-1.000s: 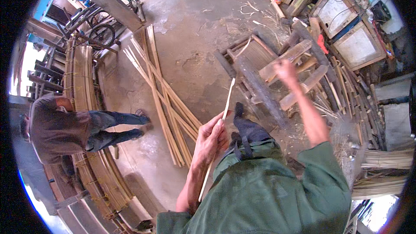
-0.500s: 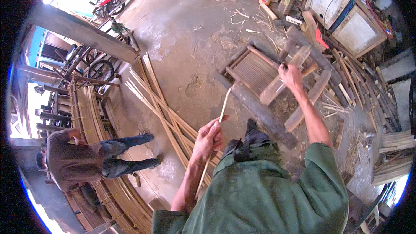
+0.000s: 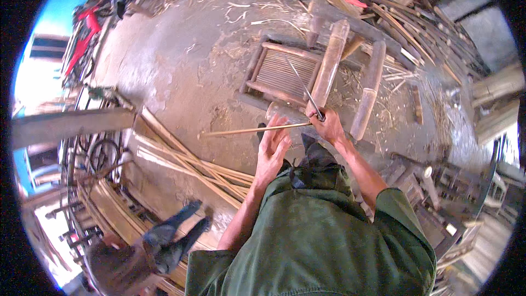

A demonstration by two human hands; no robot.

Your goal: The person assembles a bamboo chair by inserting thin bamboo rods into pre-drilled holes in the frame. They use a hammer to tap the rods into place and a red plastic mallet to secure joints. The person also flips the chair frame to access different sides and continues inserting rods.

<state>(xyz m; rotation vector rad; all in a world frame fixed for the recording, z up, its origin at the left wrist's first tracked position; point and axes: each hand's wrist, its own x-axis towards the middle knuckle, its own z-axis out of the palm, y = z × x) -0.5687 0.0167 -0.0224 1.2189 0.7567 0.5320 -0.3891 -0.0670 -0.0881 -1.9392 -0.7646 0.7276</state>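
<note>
My right hand (image 3: pixel 327 126) is closed around the handle of a knife (image 3: pixel 305 91), whose long thin blade points away and to the left. A thin bamboo strip (image 3: pixel 233 131) lies crosswise in front of me, its right end at my right hand. My left hand (image 3: pixel 273 148) has its fingers stretched out, and the strip crosses at those fingers. Whether my right hand also grips the strip's end is hidden. Just beyond my hands is a low wooden bench frame with a slatted panel (image 3: pixel 285 72) and a thick bamboo piece (image 3: pixel 330 66) beside it.
Long bamboo strips (image 3: pixel 186 156) lie crossed on the floor to the left. Another person (image 3: pixel 123 266) bends over bundled slats at the lower left. A concrete post (image 3: pixel 74 126) stands left, and a stack of bamboo poles (image 3: pixel 408 30) lies at the far right.
The strip has swung from upright to nearly level. My right hand has come back toward my left with the knife, and my left fingers have loosened from their pinch. The view has turned.
</note>
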